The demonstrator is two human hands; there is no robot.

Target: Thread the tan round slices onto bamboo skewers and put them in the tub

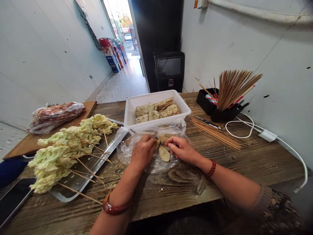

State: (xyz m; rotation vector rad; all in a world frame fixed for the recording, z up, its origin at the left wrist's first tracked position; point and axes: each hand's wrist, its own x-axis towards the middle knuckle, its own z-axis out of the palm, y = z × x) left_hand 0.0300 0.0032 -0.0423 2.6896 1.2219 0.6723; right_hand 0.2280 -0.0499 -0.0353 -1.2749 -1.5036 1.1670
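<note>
My left hand is closed, with its fingertips pinched on a beige slice over the clear plastic bag. My right hand is closed as well, thumb and forefinger pinching a thin skewer that slants up and left toward my left hand. Between my hands, a loose oval beige slice lies on the plastic. More slices show partly behind my fingers. Just beyond the bag stands a white tub holding skewered beige slices.
Skewered cauliflower fills a metal tray on the left. Behind it, a bagged pinkish food rests on a wooden board. Loose skewers, a black holder with upright skewers, and a white cable are right.
</note>
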